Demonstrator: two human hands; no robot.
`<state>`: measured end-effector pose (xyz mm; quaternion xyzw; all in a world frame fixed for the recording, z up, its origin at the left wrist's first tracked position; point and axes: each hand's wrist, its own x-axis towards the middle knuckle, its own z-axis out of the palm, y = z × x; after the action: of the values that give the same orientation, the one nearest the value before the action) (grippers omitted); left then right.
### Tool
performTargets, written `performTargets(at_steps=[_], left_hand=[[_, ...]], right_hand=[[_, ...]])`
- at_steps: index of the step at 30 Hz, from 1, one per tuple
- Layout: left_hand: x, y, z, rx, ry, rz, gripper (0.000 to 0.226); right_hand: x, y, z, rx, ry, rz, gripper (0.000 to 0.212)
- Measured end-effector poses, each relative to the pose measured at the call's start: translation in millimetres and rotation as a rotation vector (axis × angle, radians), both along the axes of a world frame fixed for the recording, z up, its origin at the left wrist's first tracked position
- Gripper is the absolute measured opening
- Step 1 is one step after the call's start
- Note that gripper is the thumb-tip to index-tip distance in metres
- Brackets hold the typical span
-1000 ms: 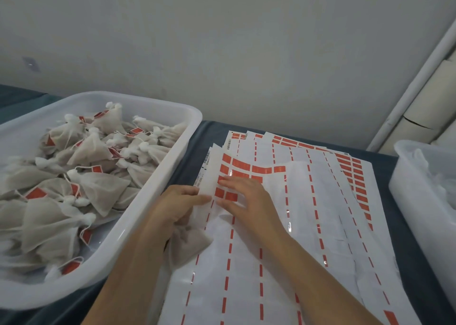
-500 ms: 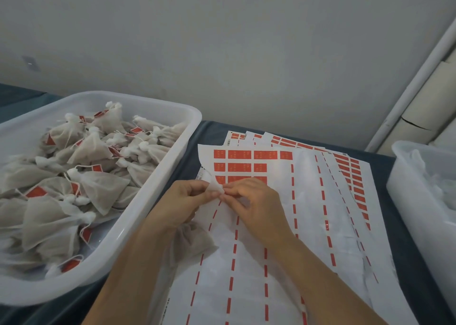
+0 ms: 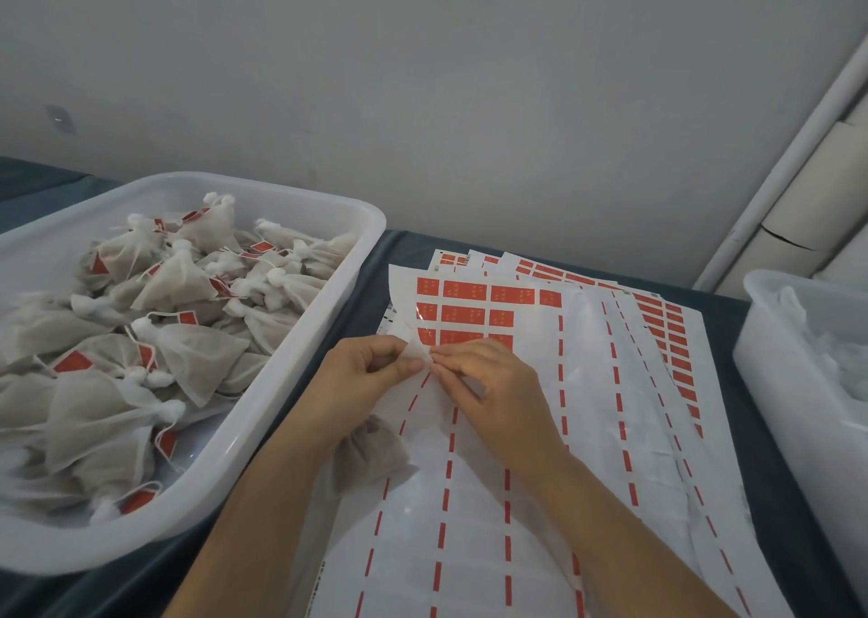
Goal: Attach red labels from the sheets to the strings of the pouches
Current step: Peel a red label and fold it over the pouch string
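- Both hands meet just above the near part of the top label sheet; the left hand and the right hand are each pinching a small pale, translucent scrap between them, fingertips almost touching
- Whether that scrap is a peeled label seen from its back or the gathered neck of a pouch, I cannot tell — it is too small and half hidden by the fingers
- The pouch being worked on hangs below the left hand, under its wrist, resting on the sheet's left edge; its string is not visible to me
- Beyond the fingertips lie the remaining red labels, in a few rows at the far end of that sheet; more sheets fan out to the right of the right hand
- Left of the left hand sits the white tub heaped with pouches, many already showing red tags; well to the right of the right hand is a second tub
- To do this step well, I'd judge: hold the string taut with the left hand, lay it across the middle of the sticky side, fold the label square so the edges match, then press firmly — a skewed fold leaves adhesive exposed
- All of it rests on the dark desk
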<state>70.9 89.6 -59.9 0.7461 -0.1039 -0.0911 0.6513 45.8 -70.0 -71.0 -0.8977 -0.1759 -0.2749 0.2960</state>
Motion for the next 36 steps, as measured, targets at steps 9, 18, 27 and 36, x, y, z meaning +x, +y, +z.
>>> performTargets(at_steps=[9,18,27,36], left_hand=[[-4,-1,6,-0.004,0.026,0.012,0.008],[-3,4,4,-0.041,0.180,0.226,0.008],[-33,-40,16,0.102,0.102,0.104,0.036],[-56,-62,18,-0.149,0.365,-0.113,0.053]], right_hand=[[3,-7,-2,0.193,0.115,-0.022,0.020],[-11,-9,15,0.719,0.313,-0.236,0.006],[-74,-27,27,0.131,-0.272,-0.236,0.017],[-97,-39,12,-0.131,-0.266,-0.252,0.051]])
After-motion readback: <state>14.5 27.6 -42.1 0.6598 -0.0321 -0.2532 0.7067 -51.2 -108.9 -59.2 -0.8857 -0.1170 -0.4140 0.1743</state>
